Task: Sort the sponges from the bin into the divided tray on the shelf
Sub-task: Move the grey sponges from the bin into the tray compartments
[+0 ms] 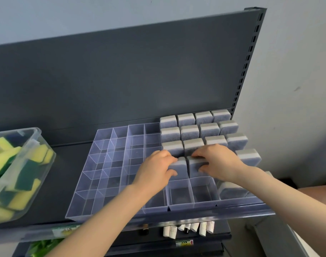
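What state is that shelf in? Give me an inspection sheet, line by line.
Surface: dark shelf carrying tray and bin.
Job's things: clear divided tray, with stored grey sponges in its right compartments only; clear bin at left holds yellow-green sponges.
Clutter: rolled paper tags below the shelf edge.
Grippers: left hand grips one grey sponge; right hand grips the neighbouring grey sponge.
Cables: nothing seen.
Surroundings: dark back panel, pale wall.
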Demonstrator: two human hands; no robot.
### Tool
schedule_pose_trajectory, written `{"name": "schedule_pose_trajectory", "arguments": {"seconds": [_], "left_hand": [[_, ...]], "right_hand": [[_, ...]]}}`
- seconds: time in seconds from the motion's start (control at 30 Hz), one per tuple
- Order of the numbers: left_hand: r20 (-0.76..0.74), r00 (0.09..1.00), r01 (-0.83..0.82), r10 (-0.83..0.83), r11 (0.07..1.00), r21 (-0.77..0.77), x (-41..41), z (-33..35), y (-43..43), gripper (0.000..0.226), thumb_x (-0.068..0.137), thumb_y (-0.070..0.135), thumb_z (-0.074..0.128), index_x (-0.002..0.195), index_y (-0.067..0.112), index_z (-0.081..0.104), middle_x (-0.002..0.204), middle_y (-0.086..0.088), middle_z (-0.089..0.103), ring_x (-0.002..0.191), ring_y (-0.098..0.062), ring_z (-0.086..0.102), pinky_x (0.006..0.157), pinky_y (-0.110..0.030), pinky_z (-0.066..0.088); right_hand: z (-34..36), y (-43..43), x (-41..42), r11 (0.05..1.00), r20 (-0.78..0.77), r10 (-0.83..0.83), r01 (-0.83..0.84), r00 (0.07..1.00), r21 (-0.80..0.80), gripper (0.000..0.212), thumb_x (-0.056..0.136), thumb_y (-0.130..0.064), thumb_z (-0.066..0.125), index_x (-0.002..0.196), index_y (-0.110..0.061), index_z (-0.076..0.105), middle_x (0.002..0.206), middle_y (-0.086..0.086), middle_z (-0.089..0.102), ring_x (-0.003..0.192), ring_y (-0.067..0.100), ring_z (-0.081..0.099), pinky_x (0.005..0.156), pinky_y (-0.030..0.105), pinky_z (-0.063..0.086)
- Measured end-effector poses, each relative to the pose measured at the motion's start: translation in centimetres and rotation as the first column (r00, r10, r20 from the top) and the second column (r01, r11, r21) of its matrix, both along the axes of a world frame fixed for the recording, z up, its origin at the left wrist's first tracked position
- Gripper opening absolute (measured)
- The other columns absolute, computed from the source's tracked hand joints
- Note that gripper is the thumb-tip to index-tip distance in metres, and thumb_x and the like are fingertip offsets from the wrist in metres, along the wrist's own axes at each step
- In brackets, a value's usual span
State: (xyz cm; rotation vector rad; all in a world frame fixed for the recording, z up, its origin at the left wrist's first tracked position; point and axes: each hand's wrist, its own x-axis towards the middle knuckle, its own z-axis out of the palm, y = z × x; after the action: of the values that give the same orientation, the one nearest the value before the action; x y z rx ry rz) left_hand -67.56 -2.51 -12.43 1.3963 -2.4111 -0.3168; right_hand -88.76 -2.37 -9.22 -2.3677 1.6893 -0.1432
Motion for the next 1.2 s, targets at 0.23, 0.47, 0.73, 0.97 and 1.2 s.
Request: {"name": "schedule_pose_trajectory", "arguments": {"seconds": [0.23, 0.47, 0.73, 0.97, 1.2], "left_hand": [[-0.029, 0.997, -0.072, 0.068, 0.986, -0.153, 0.4, 2.8, 0.6, 0.046, 0.083, 0.042, 0.066, 0.125, 0.026, 0.058, 0.118, 0.012, 0.057, 0.111, -0.01, 0.046, 0.077, -0.026, 0.044], [0.084, 0.94, -0.312, 0.331, 0.933, -0.18, 5.2, 6.0, 0.1, 0.043, 0.09, 0.039, 0.056, 0.131, 0.03, 0.05, 0.128, 0.012, 0.053, 0.12, -0.012, 0.044, 0.078, -0.029, 0.045], [0.21, 0.858, -0.45, 0.469, 0.883, -0.133, 15.8, 7.2, 2.0, 0.046, 0.087, 0.045, 0.056, 0.13, 0.03, 0.051, 0.121, 0.009, 0.055, 0.111, -0.016, 0.051, 0.075, -0.03, 0.046], [0.262, 0.775, -0.55, 0.574, 0.819, -0.166, 27.8, 9.4, 4.5, 0.043, 0.085, 0.05, 0.058, 0.124, 0.033, 0.056, 0.118, 0.01, 0.06, 0.104, -0.016, 0.058, 0.066, -0.028, 0.044], [0.28, 0.741, -0.588, 0.61, 0.792, -0.167, 39.3, 10.0, 6.8, 0.038, 0.083, 0.05, 0.058, 0.118, 0.035, 0.06, 0.115, 0.011, 0.059, 0.1, -0.016, 0.059, 0.059, -0.027, 0.036]], "right_hand": [[3.2, -0.4, -0.8, 0.994, 0.124, -0.003, 0.016, 0.992, -0.105, 0.047, 0.074, -0.039, 0.072, 0.119, -0.031, 0.061, 0.107, -0.014, 0.061, 0.097, 0.01, 0.058, 0.074, 0.021, 0.039], [5.2, -2.3, 3.9, 0.992, 0.177, 0.044, -0.022, 0.983, -0.124, 0.043, 0.085, -0.031, 0.064, 0.127, -0.025, 0.056, 0.127, -0.007, 0.059, 0.111, 0.016, 0.058, 0.089, 0.025, 0.044], [6.0, -1.9, 12.9, 0.986, 0.099, 0.101, -0.086, 0.99, -0.145, 0.049, 0.086, -0.035, 0.06, 0.133, -0.024, 0.049, 0.133, -0.004, 0.055, 0.118, 0.019, 0.053, 0.094, 0.03, 0.043], [7.3, -0.8, 24.1, 0.981, 0.094, 0.143, -0.129, 0.985, -0.144, 0.045, 0.087, -0.033, 0.059, 0.131, -0.024, 0.051, 0.134, -0.005, 0.054, 0.119, 0.017, 0.053, 0.096, 0.028, 0.042], [7.7, 1.1, 35.5, 0.973, 0.103, 0.191, -0.174, 0.976, -0.152, 0.045, 0.087, -0.033, 0.058, 0.131, -0.024, 0.05, 0.129, -0.006, 0.056, 0.115, 0.016, 0.054, 0.093, 0.032, 0.046]]}}
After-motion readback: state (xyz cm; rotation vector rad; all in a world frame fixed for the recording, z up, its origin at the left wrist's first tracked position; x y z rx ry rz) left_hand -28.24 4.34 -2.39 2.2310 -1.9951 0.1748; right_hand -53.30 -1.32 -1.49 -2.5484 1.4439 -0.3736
